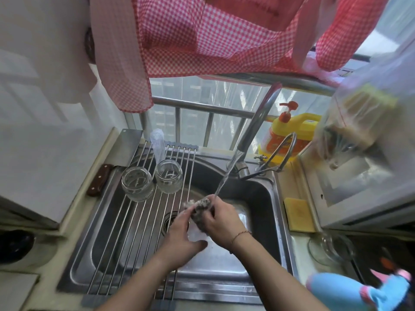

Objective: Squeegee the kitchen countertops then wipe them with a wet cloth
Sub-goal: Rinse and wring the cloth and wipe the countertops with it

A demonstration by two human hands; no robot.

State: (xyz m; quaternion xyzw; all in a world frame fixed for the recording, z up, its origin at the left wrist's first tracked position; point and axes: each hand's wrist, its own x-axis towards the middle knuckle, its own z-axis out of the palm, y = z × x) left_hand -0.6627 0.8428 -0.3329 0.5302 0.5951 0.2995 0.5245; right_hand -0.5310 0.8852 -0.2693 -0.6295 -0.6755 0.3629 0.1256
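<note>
Two hands, one cloth, two jars

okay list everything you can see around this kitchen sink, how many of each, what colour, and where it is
Grey speckled wet cloth: one, under the running water, held over the sink.
Stainless steel sink: one, silver, centre.
Chrome tap: one, behind the sink, water flowing.
Metal roll-up drying rack: one, silver, across the sink's left half.
Clear glass jars: two, on the rack.
Cleaver with brown handle: one, left of the rack.
Yellow pump bottle: one, orange pump, behind the tap.
Yellow sponge: one, right of the sink.
Red checked fabric: hanging above, count unclear.
Blue and pink cloth: one, bottom right.
Left hand: grips the cloth.
Right hand: grips the cloth.
</note>
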